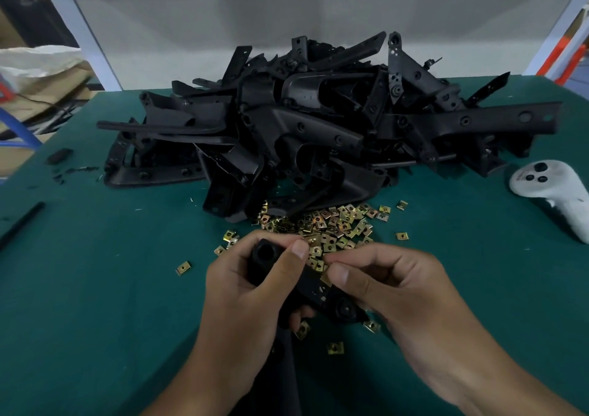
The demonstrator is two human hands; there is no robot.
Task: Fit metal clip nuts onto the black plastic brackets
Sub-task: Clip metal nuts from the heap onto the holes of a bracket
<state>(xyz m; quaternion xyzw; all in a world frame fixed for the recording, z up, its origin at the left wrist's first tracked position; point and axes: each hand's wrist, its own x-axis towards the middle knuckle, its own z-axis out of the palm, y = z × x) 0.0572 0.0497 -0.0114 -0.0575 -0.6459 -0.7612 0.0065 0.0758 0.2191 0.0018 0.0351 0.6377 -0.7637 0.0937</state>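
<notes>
Gripping the stiff, light black bracket (pixel 310 283) firmly, the left hand (pixel 251 291) steadies it while the right hand (pixel 392 291) pinches a small, slippery clip nut (pixel 325 279) by its edges.

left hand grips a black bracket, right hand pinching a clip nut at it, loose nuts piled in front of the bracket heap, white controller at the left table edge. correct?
One thing is off: the white controller lies at the right table edge, not the left, as the head view shows. The rest holds: left hand grips the black bracket, right hand pinches a clip nut, loose nuts before the bracket heap.
</notes>
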